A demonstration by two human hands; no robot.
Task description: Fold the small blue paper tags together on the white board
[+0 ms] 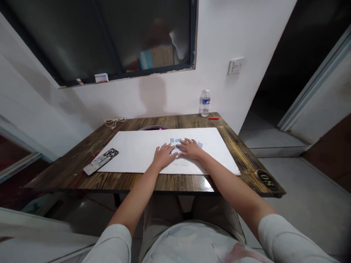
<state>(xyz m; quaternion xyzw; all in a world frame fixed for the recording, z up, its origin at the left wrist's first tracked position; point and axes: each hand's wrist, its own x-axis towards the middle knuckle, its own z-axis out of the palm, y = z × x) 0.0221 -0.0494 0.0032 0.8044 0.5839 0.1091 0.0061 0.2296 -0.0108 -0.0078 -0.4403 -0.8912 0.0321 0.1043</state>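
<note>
My left hand (pixel 163 153) lies flat, fingers spread, on a white sheet (pixel 137 148) that covers the middle of a wooden table (pixel 82 171). My right hand (pixel 190 148) rests just beside it, fingers stretched out, touching the left fingertips. Both hands press on several small blue-striped cards (pixel 174 140) scattered on the sheet; some cards stick out beyond the fingers, others are hidden under the palms.
A phone in a patterned case (pixel 101 161) lies at the sheet's left edge. A water bottle (pixel 205 103) and a red pen (pixel 214 118) stand at the back right, a white cable (pixel 114 121) at the back left. A wall with a dark window is behind.
</note>
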